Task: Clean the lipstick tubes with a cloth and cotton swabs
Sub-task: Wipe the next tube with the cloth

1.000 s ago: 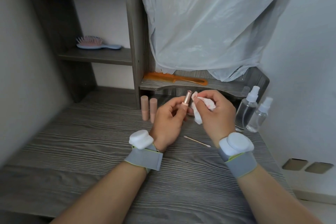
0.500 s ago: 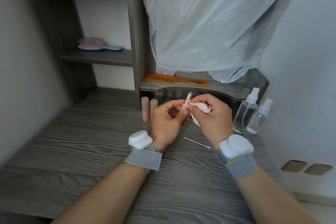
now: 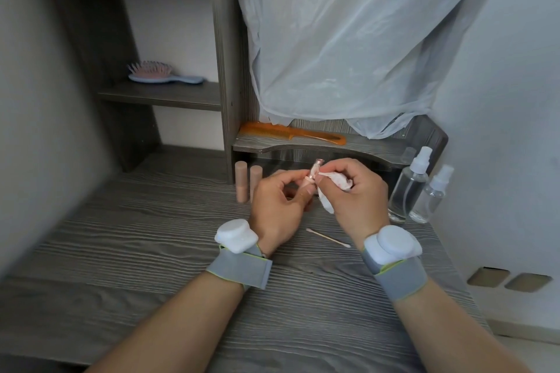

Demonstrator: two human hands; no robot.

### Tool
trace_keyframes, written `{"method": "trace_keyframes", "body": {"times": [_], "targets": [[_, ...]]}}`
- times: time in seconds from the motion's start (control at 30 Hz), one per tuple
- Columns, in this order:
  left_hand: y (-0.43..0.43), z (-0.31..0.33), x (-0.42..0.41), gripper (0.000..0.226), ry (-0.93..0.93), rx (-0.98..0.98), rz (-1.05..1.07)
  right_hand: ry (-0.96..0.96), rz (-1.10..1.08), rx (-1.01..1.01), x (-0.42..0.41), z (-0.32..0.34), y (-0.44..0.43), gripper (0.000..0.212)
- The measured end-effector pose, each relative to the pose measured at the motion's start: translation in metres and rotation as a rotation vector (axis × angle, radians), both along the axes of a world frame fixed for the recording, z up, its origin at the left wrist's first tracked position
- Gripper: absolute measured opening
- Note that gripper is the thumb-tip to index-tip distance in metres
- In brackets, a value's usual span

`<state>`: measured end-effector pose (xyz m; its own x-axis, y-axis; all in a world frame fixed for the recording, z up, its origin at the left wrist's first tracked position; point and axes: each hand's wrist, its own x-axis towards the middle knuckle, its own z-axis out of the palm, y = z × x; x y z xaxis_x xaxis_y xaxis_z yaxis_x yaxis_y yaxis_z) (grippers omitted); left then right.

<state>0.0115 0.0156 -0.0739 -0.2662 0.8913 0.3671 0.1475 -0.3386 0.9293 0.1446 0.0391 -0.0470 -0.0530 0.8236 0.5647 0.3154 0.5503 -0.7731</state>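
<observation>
On the worktop [image 3: 145, 251], nearest the person, one cotton swab [image 3: 328, 238] lay untouched, so the swab step looked not yet done. Just beyond it, the left hand [image 3: 277, 206] gripped an open lipstick tube [image 3: 312, 174], held tilted above the worktop, while the right hand [image 3: 360, 195] pinched a crumpled white cloth [image 3: 338, 183] against its top. Farther back, two peach tubes [image 3: 241, 182] stood side by side. Whether those were already cleaned could not be told.

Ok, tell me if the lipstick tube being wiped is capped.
Uncapped: the lipstick tube shows a bare metallic sleeve above the left hand; the right hand holds the cloth against it.
</observation>
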Motion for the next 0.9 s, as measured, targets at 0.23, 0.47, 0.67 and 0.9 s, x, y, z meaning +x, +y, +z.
{"method": "trace_keyframes", "body": {"times": [0.23, 0.47, 0.67, 0.9], "targets": [[-0.0036, 0.0046, 0.0040, 0.029, -0.072, -0.010, -0.072, 0.084, -0.007, -0.071, -0.0003, 0.0015, 0.0018, 0.017], [-0.0051, 0.0059, 0.0028, 0.028, -0.071, 0.021, -0.058, 0.029, 0.042, -0.044, 0.0006, -0.0004, 0.0014, 0.019], [-0.0049, 0.0051, 0.0020, 0.031, -0.049, 0.012, -0.058, 0.055, -0.007, -0.021, 0.0011, 0.0004, 0.0018, 0.017], [-0.0067, 0.0066, 0.0031, 0.032, -0.078, 0.034, -0.071, 0.013, 0.035, -0.008, -0.0013, 0.0004, -0.0002, 0.019]]}}
